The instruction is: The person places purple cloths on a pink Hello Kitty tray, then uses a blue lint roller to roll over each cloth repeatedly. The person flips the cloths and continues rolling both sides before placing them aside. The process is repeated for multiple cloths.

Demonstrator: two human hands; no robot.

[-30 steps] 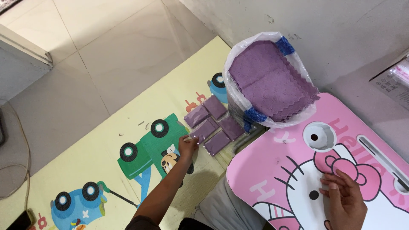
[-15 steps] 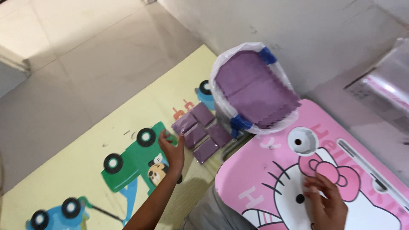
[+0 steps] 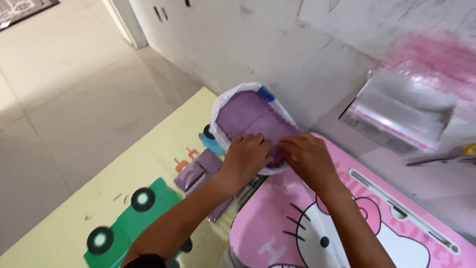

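- Two bare hands meet over a white plastic bag (image 3: pixel 220 101) full of purple cloths (image 3: pixel 245 116), which sits on the floor against the wall, at the far corner of the pink table.
- The left hand (image 3: pixel 248 156) lies palm down on the near edge of the purple stack, fingers curled over the cloth; whether it pinches a piece or only presses on it, I cannot tell from here.
- The right hand (image 3: pixel 307 159) sits just beside it, touching the same near edge, its fingertips bent down into the cloth next to the left hand's fingers; its grip is hidden too.
- Bits of blue tape (image 3: pixel 266 93) show at the bag's far rim.
- A few folded purple squares (image 3: pixel 201 168) lie on the yellow play mat (image 3: pixel 124 173) just left of the left forearm, near a green car print (image 3: pixel 134 218).
- The pink table (image 3: pixel 396 233), with a cartoon cat on it, runs under the right forearm.
- A clear plastic packet (image 3: pixel 396 109) lies well apart, further right by the wall, blurred.
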